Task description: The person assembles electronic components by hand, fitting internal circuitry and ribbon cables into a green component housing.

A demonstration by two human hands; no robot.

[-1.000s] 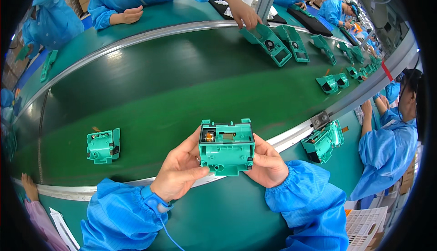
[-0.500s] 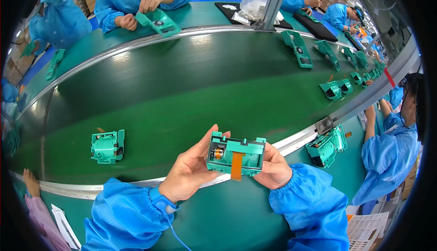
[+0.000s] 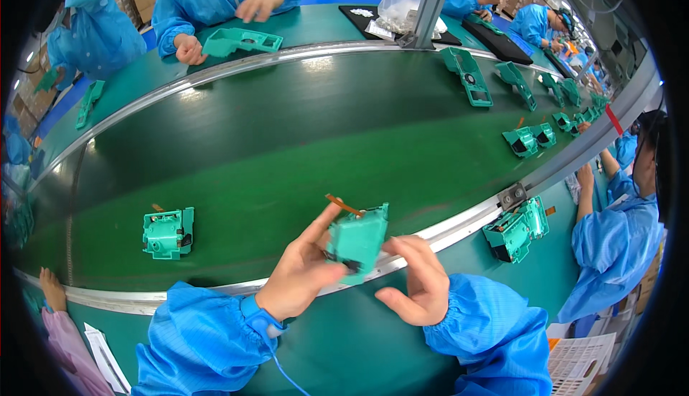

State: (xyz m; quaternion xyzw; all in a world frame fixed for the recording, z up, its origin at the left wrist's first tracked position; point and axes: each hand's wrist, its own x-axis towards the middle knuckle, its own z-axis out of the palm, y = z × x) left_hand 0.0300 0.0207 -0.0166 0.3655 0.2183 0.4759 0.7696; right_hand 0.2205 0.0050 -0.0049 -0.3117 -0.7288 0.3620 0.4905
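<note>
A green plastic housing (image 3: 359,242) is gripped in my left hand (image 3: 300,270), its smooth outer side turned up and slightly blurred. An orange ribbon cable (image 3: 343,205) sticks out from its far end, past my index finger. My left wrist wears a blue strap (image 3: 263,323) with a cord. Just right of the housing, my right hand (image 3: 420,281) is open, thumb and fingers apart; its fingertips are close to the part, and I cannot tell if they touch. Another green housing (image 3: 168,234) lies on the green conveyor belt (image 3: 287,159) at the left.
A metal rail (image 3: 459,229) borders the belt on my side. Green housings (image 3: 508,237) rest beyond it at right. More green parts (image 3: 468,77) lie on the belt's far right. Across it, a person handles a green cover (image 3: 242,41). A metal post (image 3: 428,5) rises at the far rail.
The housing has turned over, from its open inside to its outer side. My right hand has let go and opened. The belt's left housing shifted slightly left. Across the belt, the cover was lowered.
</note>
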